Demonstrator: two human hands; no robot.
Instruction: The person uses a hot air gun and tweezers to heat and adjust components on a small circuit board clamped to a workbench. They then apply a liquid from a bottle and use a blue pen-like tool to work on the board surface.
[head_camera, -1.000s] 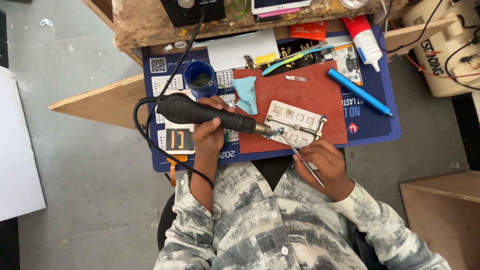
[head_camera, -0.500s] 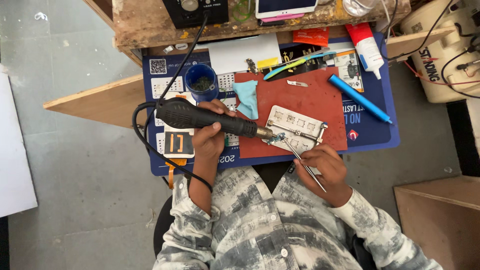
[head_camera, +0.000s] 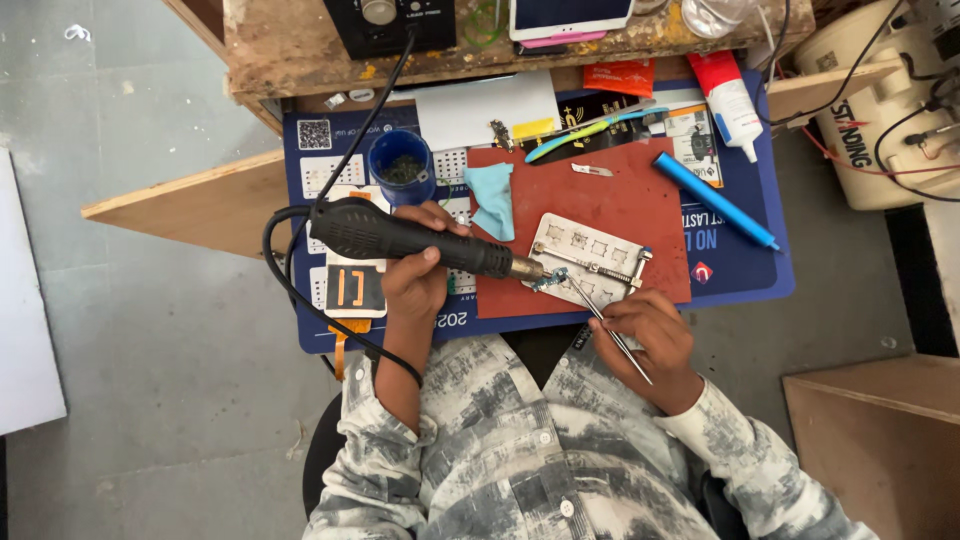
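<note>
My left hand (head_camera: 418, 272) grips a black hot-air wand (head_camera: 400, 236), its metal nozzle pointing right at a small green circuit board (head_camera: 548, 282). That board sits at the left edge of a silver metal holder plate (head_camera: 590, 258) on a red mat (head_camera: 600, 210). My right hand (head_camera: 650, 335) holds thin metal tweezers (head_camera: 612, 328), whose tips reach up to the small board. The wand's black cable (head_camera: 290, 290) loops down past my left wrist.
A blue work mat (head_camera: 740, 262) covers the desk. On it are a blue cup (head_camera: 400, 165), a light blue cloth (head_camera: 493, 198), a blue pen-like tool (head_camera: 712, 198), a white glue bottle (head_camera: 730, 100) and a small display module (head_camera: 354, 288). A worn wooden shelf (head_camera: 300, 45) stands behind.
The view has shifted slightly. Both hands stay at the small board, with the wand nozzle and tweezers held in nearly the same place.
</note>
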